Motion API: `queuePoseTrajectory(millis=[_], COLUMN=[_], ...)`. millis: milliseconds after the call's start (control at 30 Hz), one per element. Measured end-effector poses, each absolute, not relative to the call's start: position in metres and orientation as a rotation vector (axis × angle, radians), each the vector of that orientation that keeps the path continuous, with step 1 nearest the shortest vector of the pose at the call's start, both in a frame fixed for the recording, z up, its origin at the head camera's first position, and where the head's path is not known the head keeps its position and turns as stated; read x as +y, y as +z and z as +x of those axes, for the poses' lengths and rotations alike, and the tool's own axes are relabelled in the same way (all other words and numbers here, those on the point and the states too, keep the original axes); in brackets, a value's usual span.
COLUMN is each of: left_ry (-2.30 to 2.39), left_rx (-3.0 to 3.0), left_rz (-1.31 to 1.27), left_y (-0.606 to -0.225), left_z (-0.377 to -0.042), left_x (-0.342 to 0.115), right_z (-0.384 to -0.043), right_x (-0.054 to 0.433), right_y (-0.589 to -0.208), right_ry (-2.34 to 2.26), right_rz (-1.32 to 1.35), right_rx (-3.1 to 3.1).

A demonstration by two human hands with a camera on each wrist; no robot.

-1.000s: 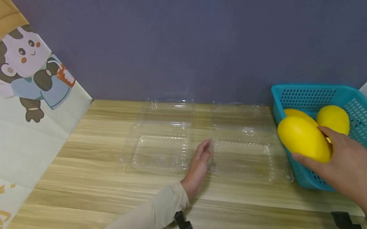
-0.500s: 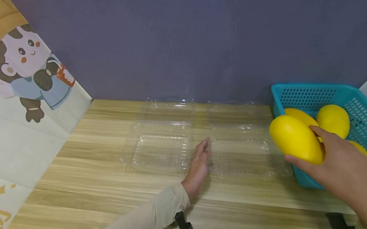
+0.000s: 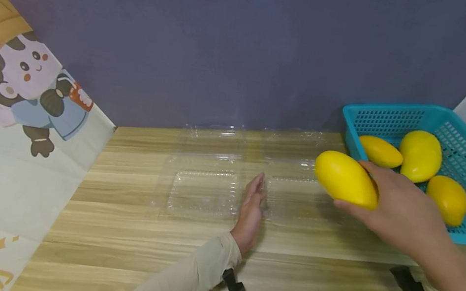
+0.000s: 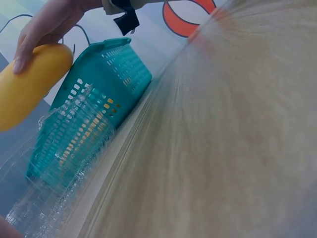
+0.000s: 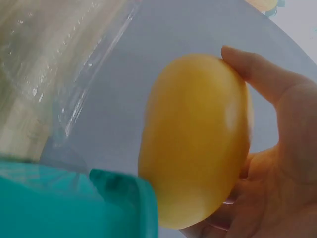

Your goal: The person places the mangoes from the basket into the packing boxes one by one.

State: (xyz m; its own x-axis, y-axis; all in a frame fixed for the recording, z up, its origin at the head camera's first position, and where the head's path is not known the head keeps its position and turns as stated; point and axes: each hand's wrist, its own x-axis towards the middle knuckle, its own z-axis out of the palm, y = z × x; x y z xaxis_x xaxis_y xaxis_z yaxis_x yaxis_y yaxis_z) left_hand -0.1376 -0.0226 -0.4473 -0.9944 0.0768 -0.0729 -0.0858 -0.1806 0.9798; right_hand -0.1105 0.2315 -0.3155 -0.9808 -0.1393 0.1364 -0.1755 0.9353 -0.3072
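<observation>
Yellow mango (image 3: pixel 346 179) lifted clear of the blue basket (image 3: pixel 399 108), over the right-hand clear container (image 3: pixel 290 198).

Over the last second the right hand (image 3: pixel 406 214), clamped on the mango, has carried it left past the basket's edge, uncovering three other mangoes (image 3: pixel 421 154) inside; the fruit seems past picking up and in mid-carry. The left hand (image 3: pixel 248 217) has barely moved, its fingers extended between that container and the left-hand clear container (image 3: pixel 204 191); whether it touches either cannot be told.
</observation>
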Motion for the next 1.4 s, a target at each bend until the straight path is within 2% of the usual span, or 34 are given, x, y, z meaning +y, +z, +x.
queuePoseTrajectory(millis=[300,700,1400], left_ry=[2.334,2.329,2.348], left_rx=[1.940,1.947,1.908], left_rz=[-0.018,-0.043,-0.039], left_y=[-0.445,-0.448,-0.448], left_z=[-0.138,-0.138,-0.139], left_x=[-0.023,-0.024,-0.023], right_z=[-0.117,-0.130,-0.141], right_x=[0.209,0.188,0.184], right_y=[-0.326,-0.357,-0.386], right_ry=[0.529,0.489,0.461], right_rz=[0.338,0.327,0.263], right_rx=[-2.958,-2.963,-3.112])
